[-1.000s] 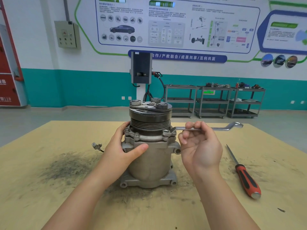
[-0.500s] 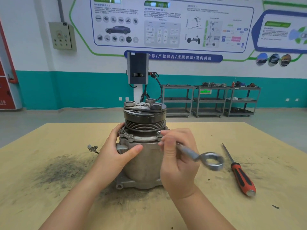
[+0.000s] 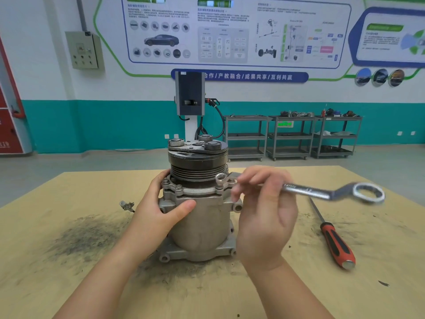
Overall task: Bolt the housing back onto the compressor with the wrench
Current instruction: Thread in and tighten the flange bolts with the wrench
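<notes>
The compressor (image 3: pixel 199 217) is being kept upright on the tan tabletop (image 3: pixel 69 272), near the middle of its near half, over a patch of dark grime. Its black grooved pulley (image 3: pixel 197 165) is being carried on top, and the bolted housing flange (image 3: pixel 193 188) is sitting just below that pulley.

The left hand (image 3: pixel 161 208) is being wrapped around the left side of the compressor body, with the thumb lying across the front just under the flange and the fingers curling out of sight behind it.

A double-ended ring wrench (image 3: pixel 305 188) is being held by the right hand (image 3: pixel 264 215), whose curled fingers are closing round the shaft near its inner end. The small ring end (image 3: pixel 221 178) is being held at a bolt (image 3: pixel 219 186) on the right front of the flange; whether it is fully seated on the bolt head cannot be told. The shaft is being extended to the right and slightly downward, and the larger ring end (image 3: pixel 368 193) is being shown blurred above the tabletop.

A screwdriver with a red and black handle (image 3: pixel 335 245) is lying on the tabletop to the right of the compressor, apart from both hands. A small connector with a wire (image 3: pixel 126 205) is lying on the tabletop to the left, near the left wrist.
</notes>
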